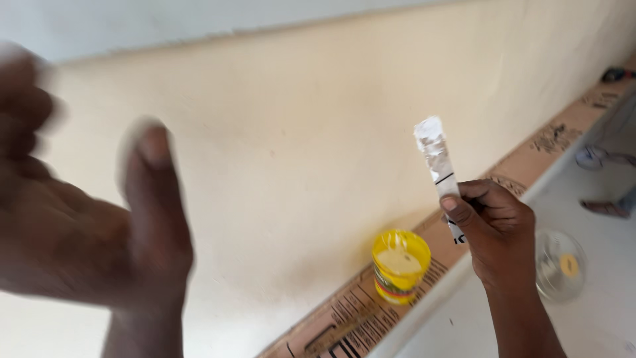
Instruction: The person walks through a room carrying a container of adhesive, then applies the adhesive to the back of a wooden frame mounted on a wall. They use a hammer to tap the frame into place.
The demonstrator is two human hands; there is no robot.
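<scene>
- My right hand (495,229) sits at about four o'clock in the view, forearm rising from the bottom edge, wrist straight, knuckles turned toward the wall.
- Its fingers are curled shut and the thumb presses across the front, pinching a flat white strip smeared with white paste at its tip (437,159).
- The strip stands nearly upright, leaning slightly toward eleven o'clock, its coated end well above the fist and its lower end poking out under the fingers.
- My left hand (86,232) fills the nine o'clock side, blurred; the palm faces me, fingers spread apart and the thumb standing up on its own, gripping nothing.
- Its forearm drops to the bottom edge at about seven o'clock, and both hands are well apart.
- A small round yellow plastic tub holding pale paste (400,265) stands open at five o'clock from centre, just left of and below my right hand, not touching it.
- The tub rests on a brown flattened cardboard sheet with black print (371,311) that runs along the foot of the cream painted wall (298,132).
- A clear round lid with a yellow spot (560,265) lies on the pale grey floor (596,318), just to the right of my right wrist.
</scene>
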